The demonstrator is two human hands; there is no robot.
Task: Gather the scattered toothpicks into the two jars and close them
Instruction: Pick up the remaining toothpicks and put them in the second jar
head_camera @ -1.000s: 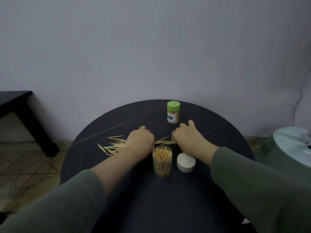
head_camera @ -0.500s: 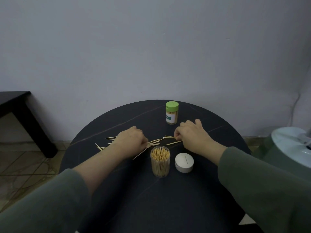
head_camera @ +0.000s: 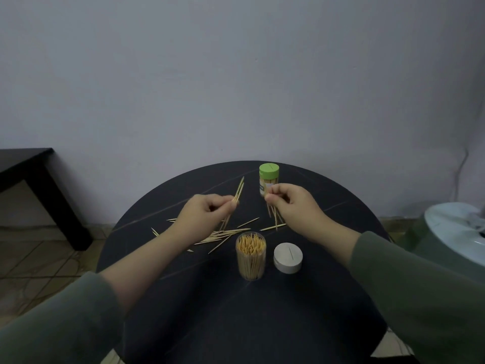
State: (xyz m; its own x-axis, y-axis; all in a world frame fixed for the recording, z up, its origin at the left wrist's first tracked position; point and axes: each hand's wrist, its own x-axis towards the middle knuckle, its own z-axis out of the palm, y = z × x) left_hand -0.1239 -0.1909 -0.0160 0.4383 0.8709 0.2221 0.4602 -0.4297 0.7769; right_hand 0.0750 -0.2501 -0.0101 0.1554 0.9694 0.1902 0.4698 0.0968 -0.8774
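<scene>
On the round black table [head_camera: 262, 311] a clear jar [head_camera: 250, 256] stands uncapped, full of upright toothpicks. Its white lid [head_camera: 288, 257] lies just to its right. Behind, a second jar with a green lid [head_camera: 268, 177] stands closed, partly hidden by my right hand. My left hand [head_camera: 207, 214] is raised above the table and pinches a small bundle of toothpicks [head_camera: 238, 191] that points up and away. Raised as well, my right hand [head_camera: 291, 203] pinches another bundle [head_camera: 274, 216] that hangs down. Several loose toothpicks [head_camera: 225, 232] lie scattered between my hands and the clear jar.
A dark side table [head_camera: 31, 166] stands at the left by the wall. A pale round object [head_camera: 456, 232] sits at the right edge. Tiled floor shows to the left of the table. A plain wall is behind.
Both hands have lifted off the table, each with a pinched bundle of toothpicks. Fewer loose toothpicks lie on the table than before.
</scene>
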